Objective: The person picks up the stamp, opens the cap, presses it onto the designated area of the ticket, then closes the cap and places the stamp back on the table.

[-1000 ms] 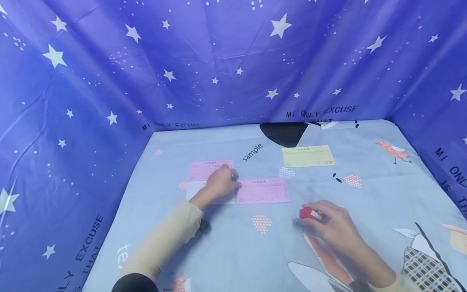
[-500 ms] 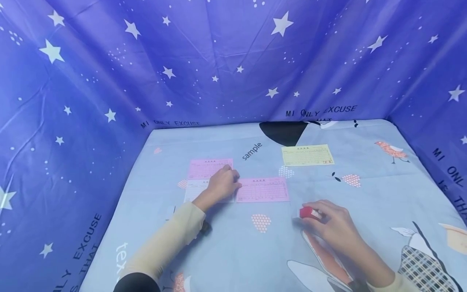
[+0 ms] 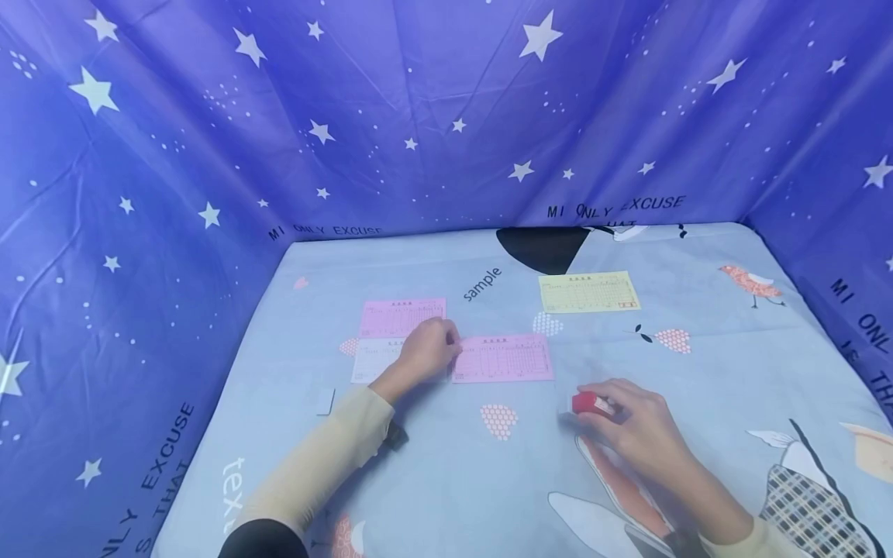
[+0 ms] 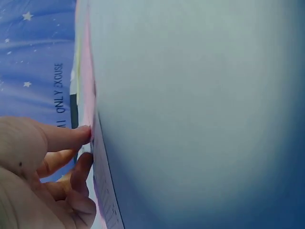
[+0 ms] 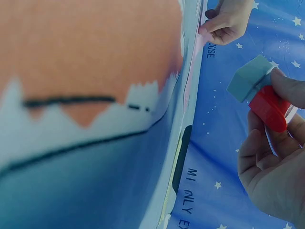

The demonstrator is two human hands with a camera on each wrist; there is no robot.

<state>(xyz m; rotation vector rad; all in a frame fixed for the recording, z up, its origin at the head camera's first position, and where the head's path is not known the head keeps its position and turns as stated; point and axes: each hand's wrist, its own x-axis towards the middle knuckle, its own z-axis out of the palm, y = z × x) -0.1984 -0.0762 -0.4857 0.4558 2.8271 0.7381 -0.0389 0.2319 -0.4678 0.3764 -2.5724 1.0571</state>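
Right hand (image 3: pixel 638 428) grips red block (image 3: pixel 593 404), pale end (image 5: pixel 251 78) out, off near-right corner of front pink slip (image 3: pixel 502 359). Left hand (image 3: pixel 427 350) touches slip's left edge; pinching or pressing, can't tell. White slip (image 3: pixel 375 363) partly hidden by it; yellow slip (image 3: pixel 589 293) farther back.

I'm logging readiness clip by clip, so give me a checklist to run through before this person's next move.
1. Red plastic block with a translucent grey end held in the right hand: ok, fingers grip the red part.
2. Left hand at the nearer pink rectangular paper slip: ok, fingers at its left edge.
3. That edge firmly pinched: cannot tell; it may only be pressed.
4. Block above that slip: not ok, it is off to the slip's right, nearer the person.
5. Translucent end off the block: not ok, it is on.
6. Yellow rectangular paper slip clear of both hands: ok.
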